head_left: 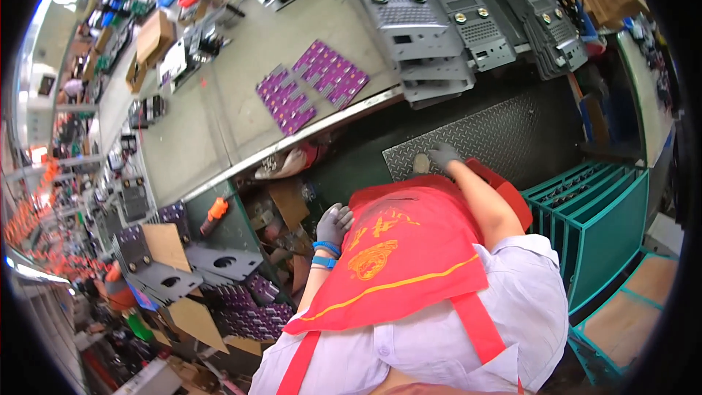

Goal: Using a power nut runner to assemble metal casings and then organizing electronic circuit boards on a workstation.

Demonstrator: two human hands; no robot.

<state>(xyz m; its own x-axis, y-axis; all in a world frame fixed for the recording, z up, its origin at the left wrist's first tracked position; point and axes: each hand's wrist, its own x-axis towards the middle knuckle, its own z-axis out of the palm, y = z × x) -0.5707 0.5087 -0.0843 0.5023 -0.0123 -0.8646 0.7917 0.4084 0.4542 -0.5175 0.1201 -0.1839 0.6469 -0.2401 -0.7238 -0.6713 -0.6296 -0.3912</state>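
Note:
My left hand point(334, 224), in a grey glove with blue bands at the wrist, rests beside the left side of my red apron point(398, 249). Its fingers are loosely bent and nothing shows in them. My right hand point(444, 153), also gloved, is past the apron's far edge, over a textured metal foot plate point(497, 132). Those fingers look stretched out, with nothing visible in them. A shoe tip point(421, 163) shows just left of it. Beyond, on the workbench point(197, 121), lie two purple circuit-board panels point(330, 73) point(285, 100), apart from both hands.
Stacked grey metal panels point(431, 51) overhang the bench's front edge at the far right. Teal racks point(607, 241) stand close on my right. At left are an orange-handled tool point(214, 212), grey brackets point(223, 263) and a carton of purple boards point(252, 311). A red stool point(504, 190) is under me.

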